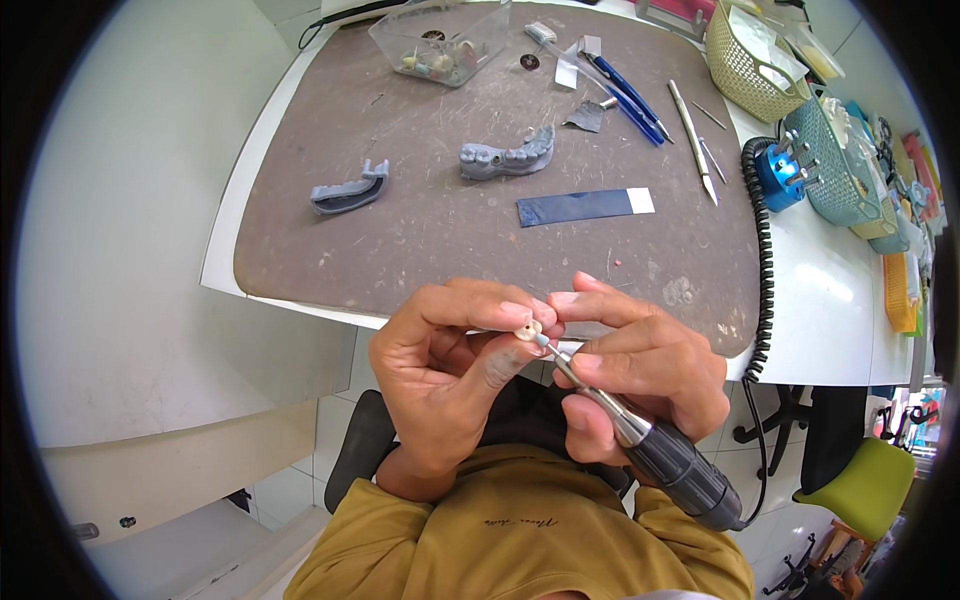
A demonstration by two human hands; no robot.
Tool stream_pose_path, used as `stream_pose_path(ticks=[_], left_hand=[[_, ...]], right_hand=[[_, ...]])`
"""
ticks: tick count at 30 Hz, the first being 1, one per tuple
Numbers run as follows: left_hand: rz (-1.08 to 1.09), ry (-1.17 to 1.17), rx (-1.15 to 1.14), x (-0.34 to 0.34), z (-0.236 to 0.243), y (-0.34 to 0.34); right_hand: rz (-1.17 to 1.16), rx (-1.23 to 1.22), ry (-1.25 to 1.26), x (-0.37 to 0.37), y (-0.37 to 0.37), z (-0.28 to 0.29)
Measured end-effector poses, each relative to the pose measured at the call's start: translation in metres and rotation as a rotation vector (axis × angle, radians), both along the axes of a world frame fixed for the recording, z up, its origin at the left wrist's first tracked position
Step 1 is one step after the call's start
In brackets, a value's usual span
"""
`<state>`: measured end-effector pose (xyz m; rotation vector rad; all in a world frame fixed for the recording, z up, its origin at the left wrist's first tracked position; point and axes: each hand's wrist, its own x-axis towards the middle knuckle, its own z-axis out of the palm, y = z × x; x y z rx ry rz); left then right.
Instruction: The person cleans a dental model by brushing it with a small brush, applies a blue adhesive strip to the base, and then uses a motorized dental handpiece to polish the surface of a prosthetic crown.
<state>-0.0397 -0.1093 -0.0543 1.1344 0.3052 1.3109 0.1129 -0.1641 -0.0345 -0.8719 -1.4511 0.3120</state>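
My left hand (440,365) pinches a small cream dental crown (525,331) between thumb and fingertips, just over the table's front edge. A dark hole shows in the crown. In my right hand (655,365) is a rotary handpiece (680,468), gripped like a pen, with a black body and silver nose. Its small pale blue-grey tip (542,340) meets the crown's lower right side, or sits very close to it. Fingertips of both hands come together around the crown. Farther off lie a grey dental model (507,156) and a smaller grey model piece (350,190).
A blue paper strip (575,207) lies beyond my hands on the brown mat (420,230). At the back stands a clear plastic box (440,45) with small pieces. Blue pens (627,95) and a white-handled knife (692,140) lie right, near a coiled black cord (763,260), a blue bur stand (782,175) and baskets (835,170).
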Motion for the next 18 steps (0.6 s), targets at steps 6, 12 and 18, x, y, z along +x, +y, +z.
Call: stream_pose_path(ticks=[6,12,18], left_hand=[[-0.021,-0.038,0.012,0.0011,-0.0011,0.0000],[-0.028,-0.044,0.009,-0.0001,-0.0021,0.0001],[-0.025,-0.037,0.007,-0.0005,-0.0022,-0.0002]], right_hand=[[-0.019,0.010,-0.004,-0.0010,0.0021,-0.0009],[-0.021,0.011,-0.006,-0.0014,0.0019,-0.0008],[-0.006,0.017,0.010,-0.0012,0.0008,-0.0012]])
